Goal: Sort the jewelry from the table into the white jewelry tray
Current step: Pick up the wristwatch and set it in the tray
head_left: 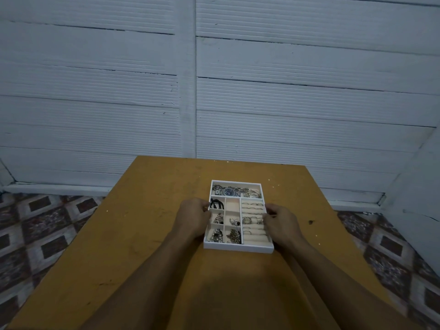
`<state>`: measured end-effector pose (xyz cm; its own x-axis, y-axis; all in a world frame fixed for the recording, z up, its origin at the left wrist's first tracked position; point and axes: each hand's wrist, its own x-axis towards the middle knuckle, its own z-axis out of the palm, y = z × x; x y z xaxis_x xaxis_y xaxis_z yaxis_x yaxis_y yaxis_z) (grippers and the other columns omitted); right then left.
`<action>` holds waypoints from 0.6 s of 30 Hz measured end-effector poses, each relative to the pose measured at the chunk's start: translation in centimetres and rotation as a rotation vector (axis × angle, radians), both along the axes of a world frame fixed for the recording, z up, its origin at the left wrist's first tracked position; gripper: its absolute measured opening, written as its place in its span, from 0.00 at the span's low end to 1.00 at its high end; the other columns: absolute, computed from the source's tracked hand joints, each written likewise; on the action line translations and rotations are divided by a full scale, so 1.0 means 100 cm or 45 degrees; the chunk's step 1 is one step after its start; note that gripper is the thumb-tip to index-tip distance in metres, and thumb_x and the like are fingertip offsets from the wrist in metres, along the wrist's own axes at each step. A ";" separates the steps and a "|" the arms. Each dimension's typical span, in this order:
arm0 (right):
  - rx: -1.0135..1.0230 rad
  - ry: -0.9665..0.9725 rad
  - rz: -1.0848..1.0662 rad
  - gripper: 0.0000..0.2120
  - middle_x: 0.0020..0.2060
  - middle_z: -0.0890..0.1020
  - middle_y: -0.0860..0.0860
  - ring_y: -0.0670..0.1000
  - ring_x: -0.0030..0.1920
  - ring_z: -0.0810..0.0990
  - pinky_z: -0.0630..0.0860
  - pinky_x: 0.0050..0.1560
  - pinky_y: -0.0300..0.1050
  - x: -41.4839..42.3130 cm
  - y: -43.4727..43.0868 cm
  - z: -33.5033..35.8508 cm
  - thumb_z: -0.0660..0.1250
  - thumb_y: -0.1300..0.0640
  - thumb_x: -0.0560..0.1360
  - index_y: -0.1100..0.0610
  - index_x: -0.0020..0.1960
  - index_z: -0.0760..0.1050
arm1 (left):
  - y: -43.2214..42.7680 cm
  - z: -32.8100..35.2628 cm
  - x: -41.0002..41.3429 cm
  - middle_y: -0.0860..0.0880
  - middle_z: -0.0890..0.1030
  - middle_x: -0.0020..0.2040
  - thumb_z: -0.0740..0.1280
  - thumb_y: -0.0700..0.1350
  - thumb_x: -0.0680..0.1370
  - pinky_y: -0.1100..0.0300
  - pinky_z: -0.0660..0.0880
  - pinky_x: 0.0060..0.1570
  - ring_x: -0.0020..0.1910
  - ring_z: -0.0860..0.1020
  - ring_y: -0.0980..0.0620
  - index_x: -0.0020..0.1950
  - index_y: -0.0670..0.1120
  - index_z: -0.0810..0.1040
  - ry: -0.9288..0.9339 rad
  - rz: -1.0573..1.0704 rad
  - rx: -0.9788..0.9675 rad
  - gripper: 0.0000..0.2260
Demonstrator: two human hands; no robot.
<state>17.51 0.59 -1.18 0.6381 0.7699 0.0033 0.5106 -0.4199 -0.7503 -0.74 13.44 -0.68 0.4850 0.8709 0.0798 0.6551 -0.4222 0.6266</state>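
Note:
A white jewelry tray point(238, 248) sits in the middle of the brown table point(142, 222). Its long back compartment holds a blue-faced watch point(229, 192) and chains. A black cord point(217, 204) lies in the upper left cell, small metal pieces fill the lower left cells, and rings point(252, 220) sit in the padded rows on the right. My left hand point(194, 214) grips the tray's left wall. My right hand point(281, 221) grips its right wall. No loose jewelry shows on the table.
The table's far edge stands close to a white ribbed wall point(214, 91). Patterned floor tiles point(47, 222) lie on both sides of the table. A dark spot point(310, 221) marks the tabletop right of the tray.

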 end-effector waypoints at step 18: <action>0.093 -0.027 -0.033 0.18 0.61 0.74 0.50 0.49 0.59 0.75 0.74 0.61 0.45 -0.042 -0.057 0.000 0.65 0.57 0.78 0.55 0.67 0.73 | -0.069 0.004 -0.039 0.47 0.81 0.61 0.63 0.44 0.79 0.63 0.75 0.48 0.48 0.80 0.55 0.69 0.46 0.74 -0.113 -0.048 -0.035 0.18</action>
